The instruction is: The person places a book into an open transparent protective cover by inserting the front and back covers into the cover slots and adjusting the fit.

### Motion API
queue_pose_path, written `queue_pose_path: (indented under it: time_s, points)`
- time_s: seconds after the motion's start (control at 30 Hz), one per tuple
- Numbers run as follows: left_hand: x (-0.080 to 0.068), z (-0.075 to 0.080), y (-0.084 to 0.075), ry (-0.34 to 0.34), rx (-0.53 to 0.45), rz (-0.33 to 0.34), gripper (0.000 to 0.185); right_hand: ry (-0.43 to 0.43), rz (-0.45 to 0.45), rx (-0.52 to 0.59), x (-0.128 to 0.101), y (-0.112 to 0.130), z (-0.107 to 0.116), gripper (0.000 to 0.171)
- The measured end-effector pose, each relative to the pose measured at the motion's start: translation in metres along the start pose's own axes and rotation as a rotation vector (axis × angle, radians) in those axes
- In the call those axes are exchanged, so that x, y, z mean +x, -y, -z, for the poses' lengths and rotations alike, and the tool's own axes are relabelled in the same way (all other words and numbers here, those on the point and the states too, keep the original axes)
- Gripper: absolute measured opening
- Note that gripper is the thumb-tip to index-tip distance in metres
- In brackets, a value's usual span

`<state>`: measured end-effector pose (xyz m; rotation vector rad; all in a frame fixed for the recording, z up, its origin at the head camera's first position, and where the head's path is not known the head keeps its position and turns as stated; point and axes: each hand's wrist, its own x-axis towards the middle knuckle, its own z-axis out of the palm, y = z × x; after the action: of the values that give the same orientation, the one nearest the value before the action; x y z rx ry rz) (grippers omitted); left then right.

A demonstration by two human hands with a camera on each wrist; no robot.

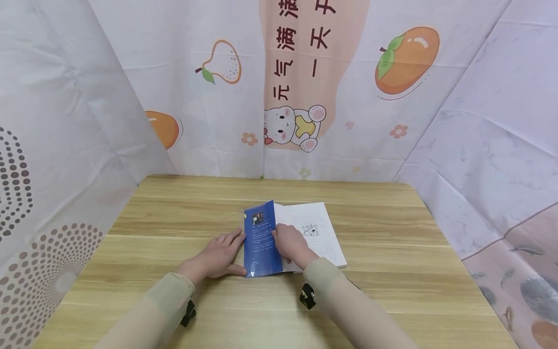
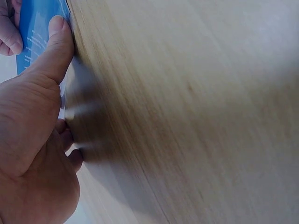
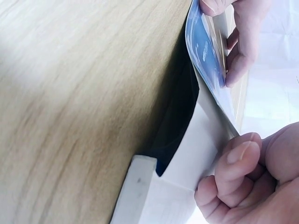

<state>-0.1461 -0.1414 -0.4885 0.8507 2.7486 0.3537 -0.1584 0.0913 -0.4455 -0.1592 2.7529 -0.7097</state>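
An open book [image 1: 320, 218] lies on the wooden table, white pages up, with a small line drawing on the right page. Its blue cover flap [image 1: 261, 247], with a small photo and pale print, is folded over on the left. My left hand [image 1: 215, 257] lies at the flap's left edge, fingers spread and the thumb [image 2: 57, 49] stretched along its near corner. At the flap's right edge my right hand [image 1: 293, 242] pinches with curled fingers. In the right wrist view, the cover [image 3: 205, 51] bows up off the table [image 3: 84, 93] near the book's spine.
Bare wood of the table [image 1: 392, 232] surrounds the book. A printed curtain [image 1: 174, 87] hangs behind the table's far edge, and more cloth [image 1: 492, 145] hangs along both sides. Dark wrist devices [image 1: 307, 295] show under the sleeves.
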Motion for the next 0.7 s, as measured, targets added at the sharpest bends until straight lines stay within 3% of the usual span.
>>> queue_pose_path:
  time_s: [0.7]
  points:
    - [0.0007, 0.0000, 0.0006, 0.012, 0.001, -0.006, 0.102, 0.012, 0.016, -0.001, -0.0007, -0.0003, 0.0011, 0.028]
